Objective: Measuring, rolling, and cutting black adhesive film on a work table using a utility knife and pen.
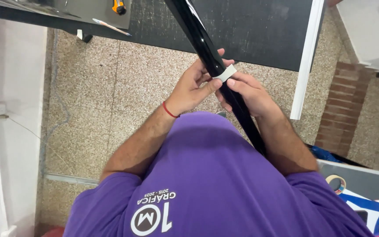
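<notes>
Both hands, left hand [191, 90] and right hand [248, 94], close together on a glossy black roll [207, 48], pressing a masking tape strip [225, 73] onto it above speckled terrazzo floor [123, 83], beside a brick column [341, 109].

Your hands sit close to your chest, with the glossy black roll [211, 57] running diagonally between them and blocking any straight crossing. To your left, bare speckled floor [110, 96] gives open room out to the white wall [18, 87]. Ahead, the dark mat [251, 26] lies flat. On your right, the white strip [307, 61] and the brick pillar [341, 105] narrow the passage.
</notes>
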